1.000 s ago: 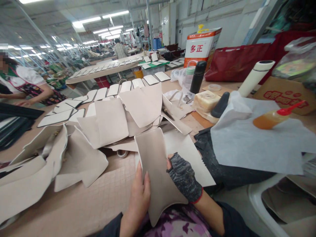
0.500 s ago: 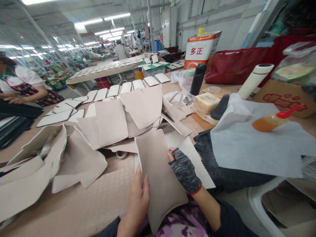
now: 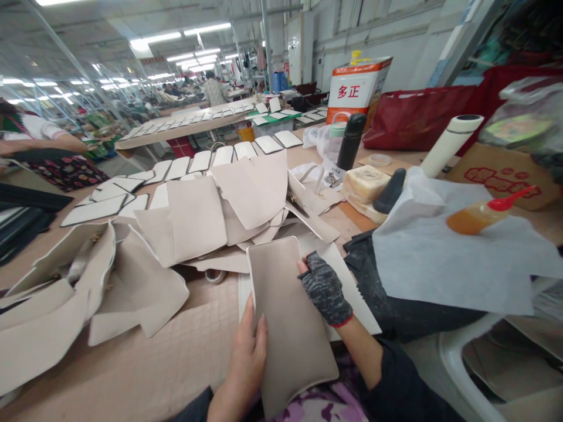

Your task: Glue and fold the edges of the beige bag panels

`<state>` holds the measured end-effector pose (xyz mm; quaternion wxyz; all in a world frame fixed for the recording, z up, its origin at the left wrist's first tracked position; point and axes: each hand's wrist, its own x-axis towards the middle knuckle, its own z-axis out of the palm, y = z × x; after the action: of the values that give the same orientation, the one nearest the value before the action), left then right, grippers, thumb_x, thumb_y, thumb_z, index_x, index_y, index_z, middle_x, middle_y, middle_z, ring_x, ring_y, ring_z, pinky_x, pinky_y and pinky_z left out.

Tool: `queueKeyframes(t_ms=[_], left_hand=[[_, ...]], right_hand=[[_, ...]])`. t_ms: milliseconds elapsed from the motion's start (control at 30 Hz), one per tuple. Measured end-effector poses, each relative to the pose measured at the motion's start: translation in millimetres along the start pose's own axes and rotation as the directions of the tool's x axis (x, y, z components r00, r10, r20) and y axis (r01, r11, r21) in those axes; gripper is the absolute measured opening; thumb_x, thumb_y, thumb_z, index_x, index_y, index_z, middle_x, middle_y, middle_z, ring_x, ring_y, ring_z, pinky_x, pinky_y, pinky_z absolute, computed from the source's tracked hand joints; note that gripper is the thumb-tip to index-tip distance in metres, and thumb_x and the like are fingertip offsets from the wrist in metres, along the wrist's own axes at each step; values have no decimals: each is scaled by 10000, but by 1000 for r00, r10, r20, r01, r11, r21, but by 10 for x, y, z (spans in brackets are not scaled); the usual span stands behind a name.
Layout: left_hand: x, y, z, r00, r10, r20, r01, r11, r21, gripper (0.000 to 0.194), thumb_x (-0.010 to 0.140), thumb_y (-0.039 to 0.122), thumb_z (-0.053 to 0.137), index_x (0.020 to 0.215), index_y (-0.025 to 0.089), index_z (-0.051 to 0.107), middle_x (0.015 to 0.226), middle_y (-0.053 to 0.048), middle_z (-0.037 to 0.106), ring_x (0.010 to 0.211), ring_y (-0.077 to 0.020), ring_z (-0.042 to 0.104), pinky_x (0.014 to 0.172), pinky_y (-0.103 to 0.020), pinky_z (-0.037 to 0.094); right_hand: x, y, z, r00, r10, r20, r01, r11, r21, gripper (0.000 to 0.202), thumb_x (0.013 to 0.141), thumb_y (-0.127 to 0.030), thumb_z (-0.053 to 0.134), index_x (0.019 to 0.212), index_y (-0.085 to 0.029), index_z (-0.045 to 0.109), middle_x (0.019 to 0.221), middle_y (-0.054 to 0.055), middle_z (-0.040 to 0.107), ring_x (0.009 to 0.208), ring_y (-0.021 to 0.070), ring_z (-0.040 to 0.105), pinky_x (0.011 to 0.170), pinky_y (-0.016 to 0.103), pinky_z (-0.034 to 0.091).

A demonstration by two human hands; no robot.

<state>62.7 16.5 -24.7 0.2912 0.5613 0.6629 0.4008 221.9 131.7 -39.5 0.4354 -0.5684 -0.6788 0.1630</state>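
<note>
A taupe leather panel (image 3: 292, 316) with rounded corners and a pale edge stands tilted in front of me, its lower end at my lap. My bare left hand (image 3: 250, 346) grips its left edge, thumb on the face and fingers behind. At its upper right edge is my right hand (image 3: 323, 287), in a dark grey fingerless knit glove with a red cuff. Those fingers are curled at the edge; the tips are partly hidden, and whether they pinch the panel is unclear. Behind the panel a white board (image 3: 352, 293) lies on the table.
Beige leather pieces (image 3: 197, 220) are heaped beyond the panel, with more pieces (image 3: 141, 287) at left. White padded panels (image 3: 178, 168) line the table behind. At right are a glue bottle (image 3: 479, 218) on white paper, a black flask (image 3: 352, 140) and a white chair (image 3: 457, 357). A co-worker (image 3: 57, 146) stands at far left.
The panel's top has dropped slightly and shifted right. My right hand has moved up a little along its right edge. My left hand keeps its grip. The co-worker's arms have moved.
</note>
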Motion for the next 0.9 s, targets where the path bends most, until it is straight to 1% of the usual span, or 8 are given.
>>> queueKeyframes(t_ms=[100, 200, 267, 433, 567, 667, 800, 900], left_hand=[[10, -16, -2, 1000, -17, -10, 17, 1000, 13, 500, 890, 329, 381, 1347, 125, 371, 1378, -139, 440, 1289, -239, 382, 1068, -410, 330], [41, -28, -16, 997, -22, -77, 25, 999, 40, 507, 883, 324, 390, 1341, 106, 373, 1378, -153, 435, 1293, -241, 375, 1070, -404, 327], [75, -30, -28, 990, -23, -137, 31, 998, 59, 507, 879, 321, 395, 1334, 98, 378, 1378, -157, 433, 1297, -242, 368, 1067, -397, 335], [173, -21, -34, 971, -37, -236, 53, 996, 65, 500, 869, 317, 410, 1324, 111, 390, 1358, -150, 459, 1276, -236, 402, 1047, -374, 366], [204, -18, -14, 972, -20, -233, 33, 998, 51, 492, 863, 310, 420, 1326, 146, 393, 1361, -127, 458, 1282, -233, 392, 1063, -385, 338], [209, -15, -21, 974, -31, -223, 40, 999, 37, 502, 857, 301, 435, 1337, 160, 381, 1374, -125, 440, 1289, -244, 379, 1071, -406, 320], [244, 5, -74, 968, -9, -252, 22, 999, 46, 489, 846, 272, 449, 1324, 182, 400, 1349, -115, 468, 1273, -244, 400, 1065, -414, 323], [283, 23, -106, 957, -16, -289, 33, 998, 55, 498, 841, 270, 456, 1323, 157, 402, 1347, -132, 464, 1264, -250, 408, 1062, -406, 325]], right_hand=[[18, 30, 4, 1000, -23, 9, 23, 1000, -1, 383, 902, -389, 347, 814, -147, 630, 769, 127, 674, 741, 233, 640, 718, 362, 508], [-47, 50, -16, 997, -32, 76, 24, 994, 110, 373, 916, -354, 325, 1037, -139, 604, 1009, 125, 670, 940, 212, 625, 842, 333, 491], [-133, 44, -51, 991, 6, 135, -29, 986, 167, 383, 907, -370, 358, 1113, -123, 567, 1062, 131, 652, 973, 211, 614, 864, 330, 484], [-367, -17, -138, 972, 103, 212, -126, 987, 97, 276, 871, -384, 456, 914, -153, 600, 797, 79, 678, 720, 195, 645, 667, 290, 518], [-445, -15, -113, 993, -15, 119, 30, 992, -123, 359, 906, -345, 371, 735, -154, 622, 674, 103, 663, 621, 218, 637, 603, 327, 511], [-446, 5, -111, 988, -99, 121, 108, 991, -74, 376, 918, -320, 348, 781, -150, 655, 743, 119, 689, 679, 221, 657, 653, 333, 530], [-482, -10, -182, 980, 3, 197, -36, 986, 163, 327, 922, -325, 367, 1097, -175, 600, 1042, 98, 674, 938, 205, 638, 815, 329, 523], [-561, -33, -245, 976, 78, 202, -113, 979, 169, 343, 908, -365, 397, 1089, -150, 593, 1027, 119, 673, 955, 226, 628, 856, 361, 503]])
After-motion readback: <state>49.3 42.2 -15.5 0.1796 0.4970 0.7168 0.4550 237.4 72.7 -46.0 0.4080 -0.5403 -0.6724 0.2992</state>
